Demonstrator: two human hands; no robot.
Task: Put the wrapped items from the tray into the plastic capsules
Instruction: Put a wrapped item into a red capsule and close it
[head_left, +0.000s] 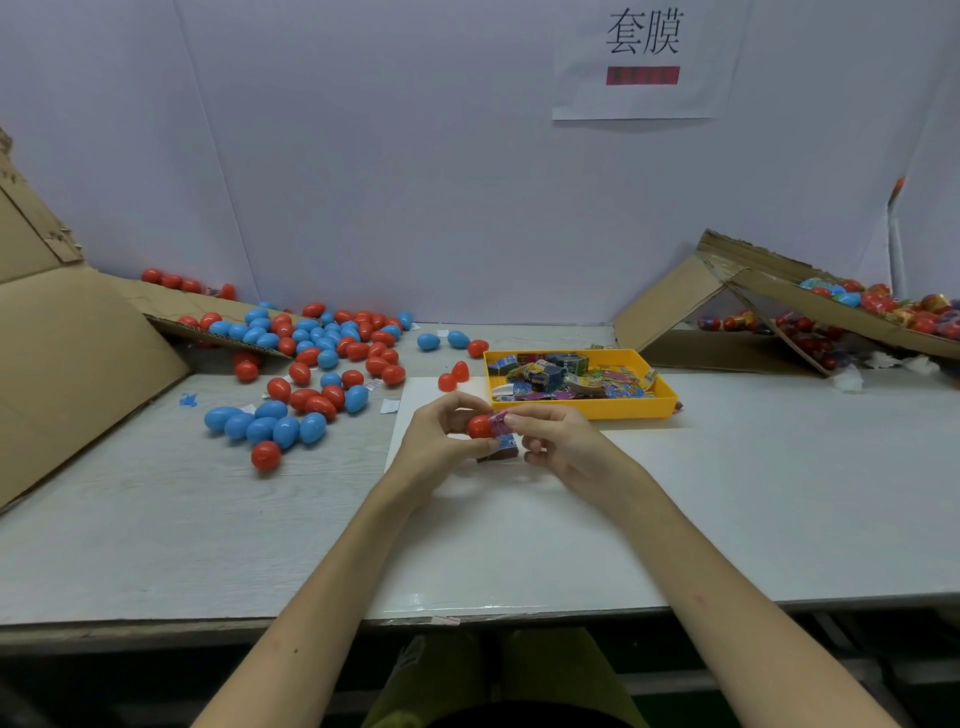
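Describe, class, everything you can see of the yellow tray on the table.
The yellow tray is shallow and rectangular, seemingly plastic, with low upright walls and a slim rim. It sits flat on the table, right of centre, just beyond the right hand, which does not touch it. A loose heap of small, colourfully printed wrapped items fills it, and one packet leans over the right wall.
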